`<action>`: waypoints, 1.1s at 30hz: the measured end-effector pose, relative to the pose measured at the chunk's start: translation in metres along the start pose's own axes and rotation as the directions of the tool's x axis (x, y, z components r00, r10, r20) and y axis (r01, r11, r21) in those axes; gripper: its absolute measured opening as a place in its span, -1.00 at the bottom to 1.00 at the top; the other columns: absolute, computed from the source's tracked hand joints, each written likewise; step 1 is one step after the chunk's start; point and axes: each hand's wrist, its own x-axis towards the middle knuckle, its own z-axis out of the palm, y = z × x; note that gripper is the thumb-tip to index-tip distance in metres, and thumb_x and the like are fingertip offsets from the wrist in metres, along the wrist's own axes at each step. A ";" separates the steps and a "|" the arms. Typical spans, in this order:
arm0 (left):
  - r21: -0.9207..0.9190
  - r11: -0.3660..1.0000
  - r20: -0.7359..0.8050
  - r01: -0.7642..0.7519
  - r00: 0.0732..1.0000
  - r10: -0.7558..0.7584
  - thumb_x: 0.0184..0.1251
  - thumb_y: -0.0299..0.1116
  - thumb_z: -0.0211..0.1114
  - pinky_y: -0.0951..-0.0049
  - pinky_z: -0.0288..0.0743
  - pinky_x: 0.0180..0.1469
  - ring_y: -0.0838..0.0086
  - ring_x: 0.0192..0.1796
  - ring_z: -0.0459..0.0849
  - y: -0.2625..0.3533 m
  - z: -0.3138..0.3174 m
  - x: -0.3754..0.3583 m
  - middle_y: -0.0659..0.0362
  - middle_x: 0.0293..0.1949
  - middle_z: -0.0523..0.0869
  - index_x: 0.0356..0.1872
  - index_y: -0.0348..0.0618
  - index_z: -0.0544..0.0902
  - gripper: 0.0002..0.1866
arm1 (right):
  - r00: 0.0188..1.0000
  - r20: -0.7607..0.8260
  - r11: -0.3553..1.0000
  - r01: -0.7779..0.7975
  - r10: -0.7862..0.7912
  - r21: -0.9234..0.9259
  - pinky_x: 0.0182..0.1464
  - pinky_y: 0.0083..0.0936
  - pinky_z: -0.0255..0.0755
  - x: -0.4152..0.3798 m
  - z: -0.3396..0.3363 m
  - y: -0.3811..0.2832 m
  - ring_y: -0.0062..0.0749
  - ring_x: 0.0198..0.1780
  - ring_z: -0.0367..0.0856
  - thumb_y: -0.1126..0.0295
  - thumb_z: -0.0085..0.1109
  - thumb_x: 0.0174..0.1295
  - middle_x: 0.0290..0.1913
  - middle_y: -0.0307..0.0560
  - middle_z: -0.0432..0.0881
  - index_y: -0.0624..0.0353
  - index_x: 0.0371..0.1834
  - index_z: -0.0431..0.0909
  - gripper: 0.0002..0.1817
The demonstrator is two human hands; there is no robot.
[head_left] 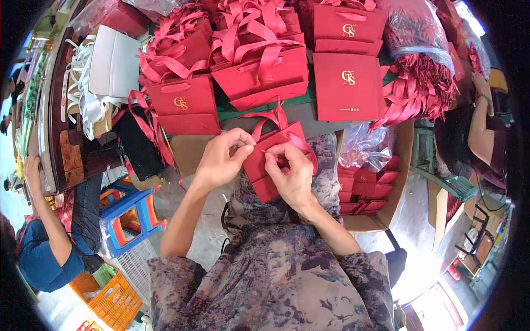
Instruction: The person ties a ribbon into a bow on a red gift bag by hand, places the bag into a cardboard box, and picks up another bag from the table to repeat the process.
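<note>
A small red paper bag [261, 186] with a ribbon handle [274, 117] lies over my lap, tilted. My left hand [227, 156] is at its upper left edge, thumb and index finger pinched together; what they hold is too small to name. My right hand [291, 172] is over the bag's front, with thumb and fingers closed near the ribbon's lower end; a tiny pale piece shows at the fingertips. Just beyond, on the table, are a red bag with gold letters [182, 105], a stack of red bags [265, 74] and a flat red bag [349, 88].
A cardboard box [407, 165] of red bags stands at my right. White bags [116, 63] lie at the back left. Blue stools [130, 220] and an orange crate [117, 300] are at the left. Other people's arms show at the far left [47, 215] and far right [479, 127].
</note>
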 end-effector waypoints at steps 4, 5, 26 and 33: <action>-0.023 1.000 -0.006 0.016 1.000 -0.016 0.42 -0.50 0.26 0.58 0.42 -0.20 0.70 -0.27 0.55 -0.002 0.000 0.001 0.30 -0.32 0.67 -0.16 -0.25 0.64 -0.93 | 1.000 -0.003 1.000 -0.018 0.018 0.001 -0.39 -0.42 0.49 0.001 -0.002 -0.004 -0.32 -0.43 0.64 0.53 0.35 0.18 -0.39 -0.07 0.64 0.25 -0.31 0.59 -0.90; -0.050 0.998 -0.015 0.026 1.000 -0.027 0.39 -0.47 0.28 0.50 0.54 -0.09 0.60 -0.22 0.65 -0.003 0.000 0.002 0.18 -0.29 0.74 -0.16 -0.29 0.66 -0.88 | 0.999 0.005 0.999 -0.033 0.033 -0.001 -0.39 -0.41 0.49 0.002 -0.003 -0.005 -0.32 -0.43 0.64 0.53 0.34 0.19 -0.38 -0.06 0.64 0.25 -0.30 0.59 -0.90; 0.183 0.981 -0.131 -0.065 0.987 0.090 0.34 -0.51 0.32 0.48 0.51 -0.03 0.53 -0.19 0.65 0.012 0.007 -0.007 0.21 -0.27 0.76 -0.13 -0.21 0.76 -0.85 | 0.995 0.081 0.990 0.073 -0.063 -0.117 -0.30 -0.29 0.51 0.010 -0.006 -0.011 -0.11 -0.35 0.66 0.52 0.36 0.14 -0.37 0.02 0.64 0.25 -0.32 0.58 -0.87; 0.479 0.837 -0.292 -0.264 0.851 0.436 0.21 -0.47 0.36 0.26 0.42 -0.08 0.22 -0.22 0.56 0.023 0.029 -0.020 0.16 -0.39 0.72 -0.24 -0.08 0.78 -0.87 | 0.996 0.072 0.977 0.068 -0.054 -0.205 -0.34 -0.34 0.53 0.013 0.000 -0.020 -0.17 -0.42 0.67 0.50 0.37 0.12 -0.42 0.02 0.65 0.27 -0.37 0.55 -0.85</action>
